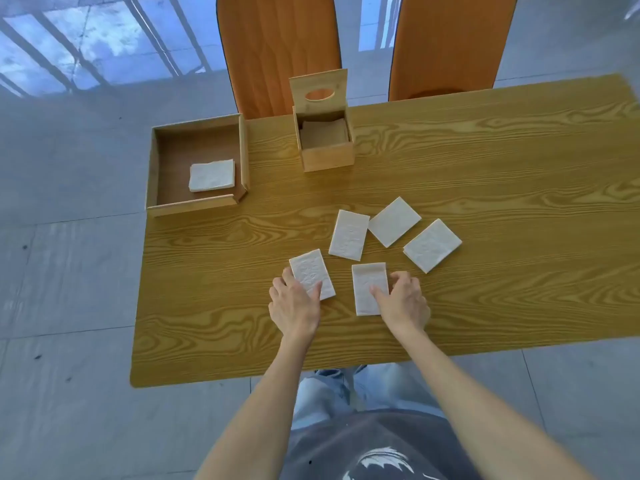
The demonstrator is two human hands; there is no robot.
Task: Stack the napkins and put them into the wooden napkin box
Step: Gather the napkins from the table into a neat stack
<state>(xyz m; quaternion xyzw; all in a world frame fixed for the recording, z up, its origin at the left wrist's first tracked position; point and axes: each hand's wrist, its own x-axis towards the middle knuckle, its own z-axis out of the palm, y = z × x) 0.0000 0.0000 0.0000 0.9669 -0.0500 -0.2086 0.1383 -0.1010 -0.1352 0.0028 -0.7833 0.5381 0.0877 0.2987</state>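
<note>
Several white folded napkins lie loose on the wooden table (485, 161). My left hand (294, 303) grips the near-left napkin (310, 271) by its lower edge, thumb on top. My right hand (403, 301) pinches the near-middle napkin (367, 284) along its right side. Three more napkins (349, 234) (394, 221) (433, 245) fan out beyond my hands. The wooden napkin box (327, 157) stands at the table's far edge, its lid with an oval hole (319, 86) tipped up, pale napkins inside.
A shallow wooden tray (197, 206) at the table's far left corner holds a small stack of napkins (212, 175). Two orange chairs (277, 46) (450, 43) stand behind the table. Grey tiled floor surrounds it.
</note>
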